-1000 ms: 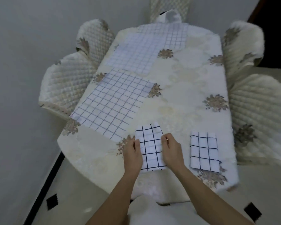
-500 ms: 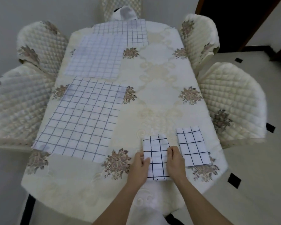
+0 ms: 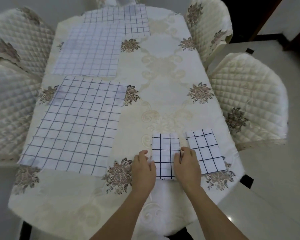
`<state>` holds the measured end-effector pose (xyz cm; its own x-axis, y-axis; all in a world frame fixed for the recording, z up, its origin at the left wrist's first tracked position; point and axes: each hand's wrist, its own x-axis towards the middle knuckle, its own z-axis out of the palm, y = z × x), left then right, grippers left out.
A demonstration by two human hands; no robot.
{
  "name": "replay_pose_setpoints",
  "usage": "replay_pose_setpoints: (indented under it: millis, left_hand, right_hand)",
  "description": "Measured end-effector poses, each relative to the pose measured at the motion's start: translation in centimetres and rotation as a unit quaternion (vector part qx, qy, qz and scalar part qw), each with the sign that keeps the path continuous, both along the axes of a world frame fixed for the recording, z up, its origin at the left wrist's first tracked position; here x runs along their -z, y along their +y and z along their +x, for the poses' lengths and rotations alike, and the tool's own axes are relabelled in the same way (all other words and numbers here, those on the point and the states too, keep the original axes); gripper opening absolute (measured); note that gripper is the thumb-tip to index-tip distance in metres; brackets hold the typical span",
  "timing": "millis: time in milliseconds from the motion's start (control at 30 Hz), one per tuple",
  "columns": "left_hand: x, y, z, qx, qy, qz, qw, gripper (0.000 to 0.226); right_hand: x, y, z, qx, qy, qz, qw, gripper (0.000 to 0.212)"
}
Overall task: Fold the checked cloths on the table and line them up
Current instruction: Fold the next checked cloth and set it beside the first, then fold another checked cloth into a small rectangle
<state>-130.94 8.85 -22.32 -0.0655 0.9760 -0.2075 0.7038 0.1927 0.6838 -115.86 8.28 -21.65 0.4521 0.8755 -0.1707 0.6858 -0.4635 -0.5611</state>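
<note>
A: Currently, both hands sit at the near edge of the table (image 3: 163, 87), at roughly 6 o'clock. The left hand (image 3: 143, 168) lies at the left edge of the folded cloth (image 3: 165, 153), fingers loosely bent and touching that edge; whether they pinch it cannot be told. The right hand (image 3: 187, 164) covers the cloth's right edge, its fingers curled over it.

B: Position of the remaining cloths?

A: A second folded cloth (image 3: 205, 150) lies just beside the first, at its 3 o'clock, slightly tilted, with a narrow strip of tablecloth between them. A large unfolded cloth (image 3: 76, 123) lies flat at 9 o'clock from the table centre. A paler unfolded cloth (image 3: 90, 51) lies at 11 o'clock, just beyond it. A third unfolded cloth (image 3: 128, 19) lies at 12 o'clock, partly under the paler one.

B: Surroundings?

A: Quilted chairs stand on both sides; one right-side chair (image 3: 249, 101) is at 3 o'clock. The tablecloth carries floral motifs (image 3: 200, 92).
</note>
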Motion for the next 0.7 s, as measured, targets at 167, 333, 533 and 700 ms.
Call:
replay_pose_setpoints:
  millis: [167, 333, 533, 700]
  left_hand:
    - [0.8, -1.7, -1.9, 0.205, 0.149, 0.154, 0.955, 0.05]
    - [2.0, -2.4, -3.5, 0.343, 0.168, 0.169, 0.909, 0.048]
    - [2.4, -2.3, -3.4, 0.334, 0.16, 0.19, 0.909, 0.043]
    - [2.7, -2.1, -3.6, 0.323, 0.176, 0.228, 0.902, 0.034]
  right_hand:
    - [0.8, -3.3, 0.8, -0.159, -0.097, 0.05, 0.981, 0.044]
    - [2.4, -5.2, 1.8, -0.299, -0.122, 0.04, 0.946, 0.064]
    - [2.6, -5.9, 1.7, -0.327, -0.1, 0.011, 0.94, 0.069]
    - [3.0, -5.9, 1.0, -0.319, -0.082, 0.018, 0.944, 0.063]
